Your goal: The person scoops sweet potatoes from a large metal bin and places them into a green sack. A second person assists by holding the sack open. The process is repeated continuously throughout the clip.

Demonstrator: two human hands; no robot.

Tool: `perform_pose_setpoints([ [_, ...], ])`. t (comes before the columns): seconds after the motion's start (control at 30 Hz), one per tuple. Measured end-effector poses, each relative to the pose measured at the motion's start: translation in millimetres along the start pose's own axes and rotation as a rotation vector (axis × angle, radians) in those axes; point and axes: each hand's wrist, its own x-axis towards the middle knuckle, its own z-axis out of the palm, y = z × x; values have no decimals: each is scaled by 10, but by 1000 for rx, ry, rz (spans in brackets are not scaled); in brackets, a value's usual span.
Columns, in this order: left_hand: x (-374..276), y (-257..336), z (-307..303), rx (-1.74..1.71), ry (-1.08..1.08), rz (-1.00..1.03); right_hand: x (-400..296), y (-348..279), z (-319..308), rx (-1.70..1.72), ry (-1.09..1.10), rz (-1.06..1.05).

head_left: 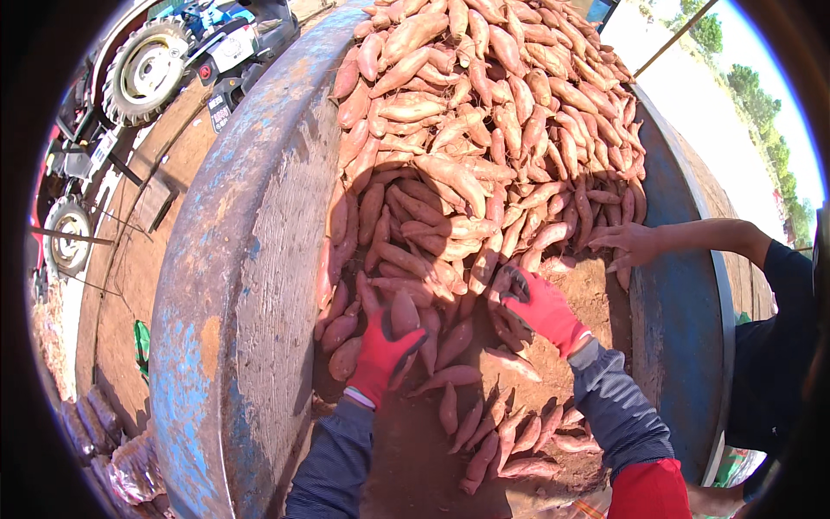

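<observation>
A large heap of sweet potatoes [454,123] fills the far part of a trailer bed. My left hand [384,353], in a red glove with dark fingers, is at the heap's near left edge. Its thumb stands apart from the fingers, beside an upright sweet potato [404,314]; the palm side is hidden. My right hand [543,310], gloved alike, curls its fingers around a sweet potato [499,285] at the near edge. Between my forearms, several loose sweet potatoes [480,457] lie on the soil-covered bed [428,447].
A worn blue side wall [201,292] rises on the left, another blue wall [674,285] on the right. Over the right wall, another person's bare hand [626,245] touches the heap. Filled bags [133,467] and a wheeled farm vehicle [146,71] stand outside, left.
</observation>
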Motion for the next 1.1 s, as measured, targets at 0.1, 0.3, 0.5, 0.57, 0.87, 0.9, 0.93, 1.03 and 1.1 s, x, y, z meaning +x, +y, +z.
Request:
perform_pose_setpoints([
  [0.1,1209,242,-225,671,109,428,1387,-242,-14,-39,185,-196],
  [0.3,2588,607,75,1421,104,575,3010,-159,101,-21,-107,-195],
  [0.5,2782,605,71,1452,-106,323,2877,-30,173,144,-170,-196],
  [0.57,2651,646,322,1556,-103,353,2940,512,235,130,-283,-172],
  [0.87,1527,55,367,1478,-521,172,927,539,498,249,-281,-164],
  [0.9,1349,30,414,1498,-526,186,706,502,566,286,-217,-74],
  [0.93,1170,0,454,1485,-520,204,518,510,563,349,-285,-23],
  [1.03,682,-97,525,1472,-517,114,17,598,702,326,-378,51],
  [1.1,377,-185,482,1395,-516,55,-363,589,809,259,-332,84],
])
